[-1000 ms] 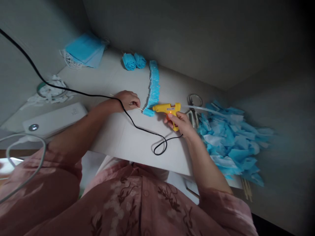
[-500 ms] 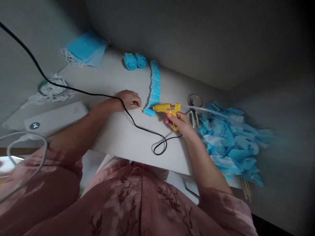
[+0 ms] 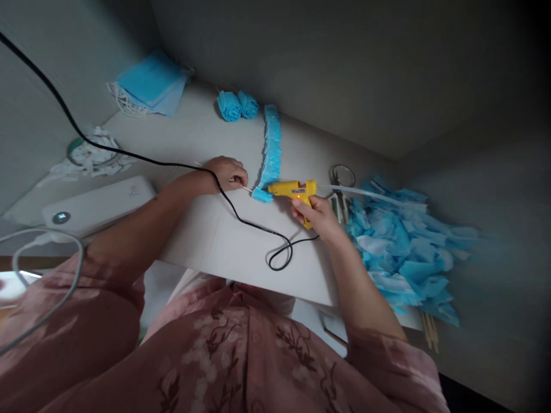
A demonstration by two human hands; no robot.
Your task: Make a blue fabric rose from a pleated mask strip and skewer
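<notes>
Between the fingers of my left hand is a thin wooden stick, its tip end at a blue roll. That roll is the near end of a ruffled blue strip, which stretches away across the table. My right hand is closed round the grip of a yellow glue gun. The gun's nozzle meets the strip just beside the roll; whether it touches cannot be made out. A clear glue stick sticks out of its back, and a small orange light glows on its side.
Two blue rosettes lie at the back, left of them a stack of blue masks. A black cord crosses my left wrist. A white power bank is at left. Scissors and a heap of blue scraps lie at right.
Almost nothing differs. Both hands, the stick and the glue gun keep their places, with only a slight shift of the whole view.
</notes>
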